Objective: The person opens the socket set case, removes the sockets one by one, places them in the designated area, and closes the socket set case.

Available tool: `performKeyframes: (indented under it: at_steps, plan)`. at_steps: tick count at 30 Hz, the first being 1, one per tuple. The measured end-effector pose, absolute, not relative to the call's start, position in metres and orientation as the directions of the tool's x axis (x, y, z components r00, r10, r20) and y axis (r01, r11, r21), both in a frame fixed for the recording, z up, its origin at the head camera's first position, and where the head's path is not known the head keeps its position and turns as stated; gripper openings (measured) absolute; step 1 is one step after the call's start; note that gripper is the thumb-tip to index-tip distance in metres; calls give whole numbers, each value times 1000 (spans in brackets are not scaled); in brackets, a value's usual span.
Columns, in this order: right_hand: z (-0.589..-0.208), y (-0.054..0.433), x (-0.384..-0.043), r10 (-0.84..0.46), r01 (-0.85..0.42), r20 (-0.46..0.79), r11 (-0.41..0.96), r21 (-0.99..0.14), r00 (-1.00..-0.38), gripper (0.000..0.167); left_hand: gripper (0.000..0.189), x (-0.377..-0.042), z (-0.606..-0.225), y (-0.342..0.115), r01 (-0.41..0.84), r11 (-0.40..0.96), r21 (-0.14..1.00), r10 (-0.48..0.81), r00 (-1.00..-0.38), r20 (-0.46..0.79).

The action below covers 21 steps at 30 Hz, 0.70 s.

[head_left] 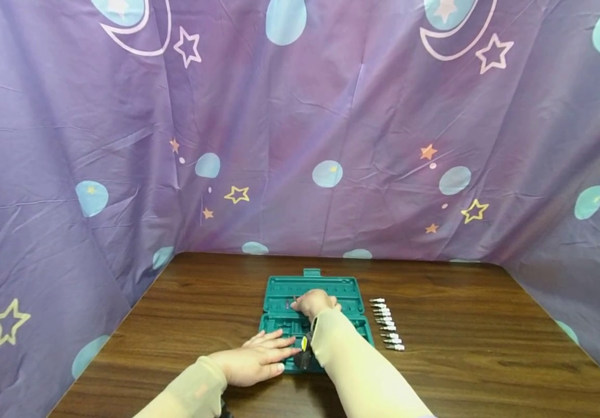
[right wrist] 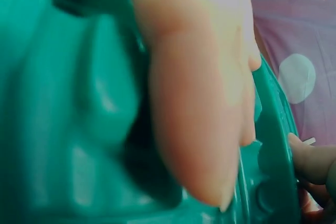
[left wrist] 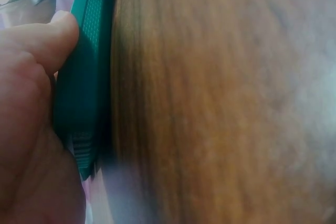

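Note:
A green plastic tool case (head_left: 275, 285) lies open on the wooden table, its moulded slots facing up. My left hand (head_left: 250, 360) rests over the near left part of the case, fingers spread and straight. In the left wrist view, its thumb (left wrist: 65, 32) lies against the case's outer side. My right hand (head_left: 314, 302) reaches across to the far half, fingertips pointing left and down. Close up, its thumb (right wrist: 194, 129) extends over the green moulding; I cannot tell whether anything is between the fingertips. The right forearm hides part of the near half.
Right of the case, several small silver bit sockets (head_left: 385, 322) lie in a column on the brown wooden table (head_left: 462, 337). A purple curtain (head_left: 300, 128) with stars and moons hangs behind and along both sides. The case's latch tab (head_left: 312, 272) sticks out at the far edge.

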State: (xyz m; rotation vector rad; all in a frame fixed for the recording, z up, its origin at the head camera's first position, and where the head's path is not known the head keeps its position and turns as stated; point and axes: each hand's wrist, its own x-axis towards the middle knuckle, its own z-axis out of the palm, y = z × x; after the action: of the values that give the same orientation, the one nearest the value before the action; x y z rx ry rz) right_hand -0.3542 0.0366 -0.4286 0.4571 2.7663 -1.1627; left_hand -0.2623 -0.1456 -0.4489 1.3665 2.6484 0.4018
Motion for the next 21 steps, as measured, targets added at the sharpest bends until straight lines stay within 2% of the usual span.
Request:
performKeyframes:
  at_steps: [3, 7, 12, 16, 21]
  plan:
    - [-431, 38, -353, 226, 287, -182, 649, -704, -957, 18, 45, -263, -449, -145, 774, 557, 301, 813, -583, -6]
    - [-430, 42, -349, 185, 215, -131, 570, -793, -974, 15, 45, -262, -448, -145, 768, 560, 311, 811, -585, -16]
    - [-434, 50, -353, 50, 108, -95, 442, -891, -994, 16, 46, -263, -448, -147, 754, 565, 336, 808, -588, -39]
    - [-434, 63, -355, -44, 69, -87, 311, -948, -995, 15, 47, -264, -449, -147, 744, 568, 352, 806, -588, -58]
    - [-425, 97, -347, -91, 10, -46, 353, -936, -995, 11, 47, -264, -448, -147, 732, 576, 365, 800, -596, -69]
